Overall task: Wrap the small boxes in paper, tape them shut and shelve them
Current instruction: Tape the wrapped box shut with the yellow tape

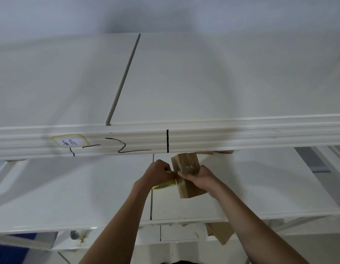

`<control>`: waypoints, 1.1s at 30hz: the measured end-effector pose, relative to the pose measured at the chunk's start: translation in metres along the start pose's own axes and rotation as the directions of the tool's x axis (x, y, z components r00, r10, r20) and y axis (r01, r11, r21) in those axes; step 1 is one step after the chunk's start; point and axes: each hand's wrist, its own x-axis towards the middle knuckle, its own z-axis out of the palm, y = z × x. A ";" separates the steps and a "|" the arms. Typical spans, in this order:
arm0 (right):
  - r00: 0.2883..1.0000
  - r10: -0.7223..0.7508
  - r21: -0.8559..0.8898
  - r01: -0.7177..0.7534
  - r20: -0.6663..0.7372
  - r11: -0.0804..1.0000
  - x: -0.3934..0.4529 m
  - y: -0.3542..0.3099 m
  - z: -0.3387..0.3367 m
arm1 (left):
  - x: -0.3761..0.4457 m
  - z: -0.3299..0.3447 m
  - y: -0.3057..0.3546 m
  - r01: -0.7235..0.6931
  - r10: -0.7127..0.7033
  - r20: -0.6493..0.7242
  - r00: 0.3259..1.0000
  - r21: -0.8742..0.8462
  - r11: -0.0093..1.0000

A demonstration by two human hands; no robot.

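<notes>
Left hand: the left hand (157, 173) is curled round a yellow tape roll (164, 183), fingers wrapped over its top edge, held right against the parcel's left side.
Right hand: the right hand (198, 178) grips the wrapped box (186, 174) from the right, thumb and fingers closed round its middle, fingertips meeting the tape at the near-left face.
Wrapped box: brown paper covers it, with a glossy band of clear tape across the front (the shine gives it away); it is held tilted above the middle shelf (260, 187), not resting on it as far as I can tell.
Middle shelf: a white board with a thin dark seam running front to back just left of the parcel; at its back, under the upper rail, the brown edges of more boxes (223, 152) peek out, mostly hidden.
Upper shelf: the upper shelf (222, 82) is a white surface split by a grey seam; its front rail carries a yellow-edged label (70, 142) with blue handwriting and black marker strokes beside it.
Lower shelf: below the middle board, a brown box (220, 233) lies at an angle, only partly in sight.
</notes>
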 end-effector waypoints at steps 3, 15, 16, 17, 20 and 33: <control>0.999 0.011 -0.067 -0.014 -0.044 0.998 0.009 0.003 0.006 | 0.001 0.000 0.004 0.002 -0.002 -0.003 1.000 0.050 0.999; 0.999 0.025 0.072 -0.023 -0.030 0.997 0.000 0.008 -0.010 | -0.009 -0.030 -0.014 -0.003 0.055 0.169 0.984 -0.293 0.956; 0.999 0.029 0.080 -0.028 -0.020 0.996 0.001 0.009 -0.009 | -0.009 -0.031 -0.014 -0.007 0.056 0.162 0.985 -0.291 0.957; 0.999 0.035 0.102 -0.034 -0.008 0.994 0.000 0.010 -0.008 | -0.008 -0.032 -0.013 -0.007 0.054 0.160 0.986 -0.277 0.961; 0.999 0.032 0.192 -0.038 0.035 0.981 -0.005 0.010 -0.012 | -0.004 -0.033 -0.018 -0.003 0.013 0.087 0.996 -0.105 0.995; 0.971 -0.141 0.374 0.060 0.194 0.925 -0.016 0.012 -0.020 | -0.007 -0.025 -0.008 0.047 -0.037 0.145 0.989 -0.066 0.997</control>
